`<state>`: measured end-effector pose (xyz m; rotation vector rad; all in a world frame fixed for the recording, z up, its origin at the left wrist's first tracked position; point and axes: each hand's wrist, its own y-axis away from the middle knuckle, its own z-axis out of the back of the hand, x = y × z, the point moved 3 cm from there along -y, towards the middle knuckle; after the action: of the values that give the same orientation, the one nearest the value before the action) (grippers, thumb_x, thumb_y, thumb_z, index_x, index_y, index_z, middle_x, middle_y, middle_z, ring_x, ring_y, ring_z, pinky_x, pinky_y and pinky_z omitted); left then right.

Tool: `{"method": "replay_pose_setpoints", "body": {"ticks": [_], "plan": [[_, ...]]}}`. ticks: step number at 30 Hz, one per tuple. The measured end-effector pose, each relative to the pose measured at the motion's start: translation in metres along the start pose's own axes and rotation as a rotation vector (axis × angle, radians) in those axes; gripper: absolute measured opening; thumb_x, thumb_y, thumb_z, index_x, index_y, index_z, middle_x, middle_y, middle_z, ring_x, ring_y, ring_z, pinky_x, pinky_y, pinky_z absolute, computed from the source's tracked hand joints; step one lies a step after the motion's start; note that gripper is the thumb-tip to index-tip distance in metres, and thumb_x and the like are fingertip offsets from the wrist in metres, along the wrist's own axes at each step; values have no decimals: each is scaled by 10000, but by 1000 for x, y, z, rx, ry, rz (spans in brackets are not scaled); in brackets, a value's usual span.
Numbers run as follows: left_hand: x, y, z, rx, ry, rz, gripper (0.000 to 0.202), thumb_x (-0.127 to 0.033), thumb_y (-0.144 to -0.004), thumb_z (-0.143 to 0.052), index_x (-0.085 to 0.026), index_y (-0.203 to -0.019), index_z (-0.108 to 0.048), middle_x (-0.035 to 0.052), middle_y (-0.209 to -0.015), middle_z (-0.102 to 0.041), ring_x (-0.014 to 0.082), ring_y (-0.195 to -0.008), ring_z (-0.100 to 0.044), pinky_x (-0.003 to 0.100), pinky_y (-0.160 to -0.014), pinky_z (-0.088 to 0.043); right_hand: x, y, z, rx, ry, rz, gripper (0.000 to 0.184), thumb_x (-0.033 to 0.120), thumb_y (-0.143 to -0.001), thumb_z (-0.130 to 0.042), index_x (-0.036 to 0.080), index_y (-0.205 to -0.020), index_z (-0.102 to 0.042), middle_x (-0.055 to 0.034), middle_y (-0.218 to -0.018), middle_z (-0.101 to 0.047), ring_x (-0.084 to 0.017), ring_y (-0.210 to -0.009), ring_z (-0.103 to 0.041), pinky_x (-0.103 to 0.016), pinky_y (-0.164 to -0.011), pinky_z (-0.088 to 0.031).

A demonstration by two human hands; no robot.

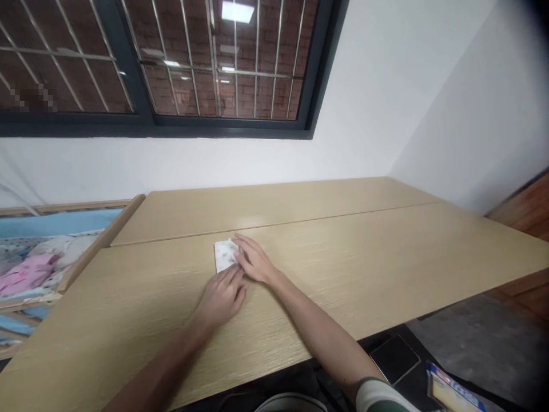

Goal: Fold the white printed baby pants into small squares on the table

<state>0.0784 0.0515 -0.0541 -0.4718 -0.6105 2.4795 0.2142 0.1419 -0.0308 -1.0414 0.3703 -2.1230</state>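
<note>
A small white folded cloth point(223, 255) with a faint print lies flat near the middle of the light wooden table point(386, 263). My right hand point(254, 261) rests palm down on its right part, fingers spread over it. My left hand point(222, 296) lies flat on the table just below the cloth, its fingertips touching the cloth's lower edge. Neither hand grips anything.
To the left stands a wooden-framed cot point(64, 252) with pink and pale clothes point(28, 272) inside. A barred window point(171, 63) is set in the white wall behind the table. A dark mat point(393, 357) and a blue-and-yellow packet point(452, 392) lie on the floor at lower right.
</note>
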Motion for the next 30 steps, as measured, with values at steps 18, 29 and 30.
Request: {"method": "replay_pose_setpoints", "body": {"ticks": [18,29,30], "plan": [[-13,1,-9,80,-87,-37,317,-256,-938,-547,-109,-1186,-678,184,-1179,-721,337,-1157,-652,509,-1053,-522,-34,-21,-31,442,55,0,564,542,-1069,-400,283,-1568,-439,-44,-1683,-291,-247,-1585,-192,-490,-1298,-108],[13,-4,-4,35,98,117,245,-270,-986,-492,-234,-1132,-685,67,-1179,-743,243,-1097,-678,412,-1008,-515,-49,-17,-24,264,36,-89,624,503,-1035,-474,202,-1577,-404,-137,-1623,-406,-289,-1503,-380,-491,-1241,-289],[19,-6,-1,27,102,170,236,-285,-990,-487,-244,-1117,-683,55,-1162,-747,230,-1076,-679,391,-993,-512,-49,-17,-23,230,11,-87,592,460,-1030,-492,195,-1556,-432,-144,-1584,-461,-285,-1466,-433,-484,-1222,-324]]}}
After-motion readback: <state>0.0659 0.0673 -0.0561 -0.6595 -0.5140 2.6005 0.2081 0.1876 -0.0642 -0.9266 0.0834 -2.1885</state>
